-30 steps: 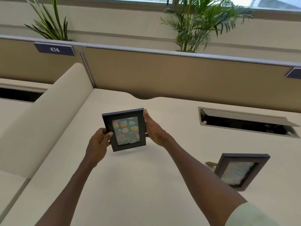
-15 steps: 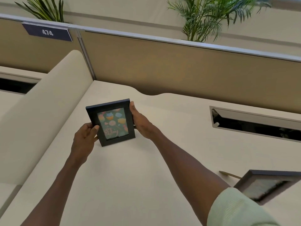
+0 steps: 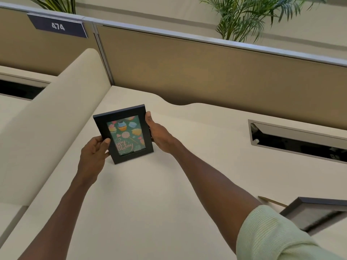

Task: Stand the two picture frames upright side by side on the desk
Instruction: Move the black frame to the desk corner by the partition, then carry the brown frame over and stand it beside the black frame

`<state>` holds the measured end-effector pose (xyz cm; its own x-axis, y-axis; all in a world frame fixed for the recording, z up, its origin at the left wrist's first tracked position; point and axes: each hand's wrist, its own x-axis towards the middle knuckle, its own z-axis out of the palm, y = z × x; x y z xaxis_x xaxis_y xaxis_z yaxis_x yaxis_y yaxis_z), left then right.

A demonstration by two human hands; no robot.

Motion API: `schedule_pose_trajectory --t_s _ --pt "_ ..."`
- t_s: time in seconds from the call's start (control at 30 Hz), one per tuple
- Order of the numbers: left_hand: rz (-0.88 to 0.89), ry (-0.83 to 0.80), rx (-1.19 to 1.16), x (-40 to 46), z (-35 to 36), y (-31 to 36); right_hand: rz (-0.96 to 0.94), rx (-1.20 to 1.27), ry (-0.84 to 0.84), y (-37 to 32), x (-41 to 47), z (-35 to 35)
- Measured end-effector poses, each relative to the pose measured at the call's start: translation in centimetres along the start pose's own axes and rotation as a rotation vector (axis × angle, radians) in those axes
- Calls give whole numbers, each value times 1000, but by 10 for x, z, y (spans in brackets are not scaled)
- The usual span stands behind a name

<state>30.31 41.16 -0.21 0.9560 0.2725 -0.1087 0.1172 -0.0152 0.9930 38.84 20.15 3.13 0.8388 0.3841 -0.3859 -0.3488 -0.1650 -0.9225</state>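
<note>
The tabletop is smooth, matte cream, with a wavy cut-out along its back edge and a dark rectangular slot toward the back right. Judging by this, the task is about half begun: neither frame stands free yet. The birthday frame, a flat black rectangle with glossy cupcake art, sits toward the back left, near upright; its bottom edge seems to touch the tabletop, though I cannot tell for sure. The left hand grips its lower left side, the right hand clasps its right side. The second frame, dark with a tan prop behind, leans tilted at the right edge, well apart, and must yet be brought alongside.
</note>
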Motion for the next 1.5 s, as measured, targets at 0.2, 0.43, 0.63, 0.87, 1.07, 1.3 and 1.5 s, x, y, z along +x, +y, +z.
schedule_pose_trajectory --t_s 0.2,0.43,0.63,0.87,1.07,1.3,1.5 --pt "-1 22 0 -5 3 2 -11 -14 -8 1 4 1" --pt "-8 29 -3 -7 1 4 -6 66 -33 0 4 1" --pt "8 37 32 -13 2 -1 38 52 -62 6 -6 -5" --pt "-14 205 127 -35 3 0 84 28 175 13 -32 -16" --pt "6 454 166 -75 27 -1 84 56 411 32 -83 -31" --pt "53 472 255 -139 84 -7 75 41 562 61 -169 -47" --pt "37 325 266 -192 148 -8 -19 -87 565 72 -243 -63"
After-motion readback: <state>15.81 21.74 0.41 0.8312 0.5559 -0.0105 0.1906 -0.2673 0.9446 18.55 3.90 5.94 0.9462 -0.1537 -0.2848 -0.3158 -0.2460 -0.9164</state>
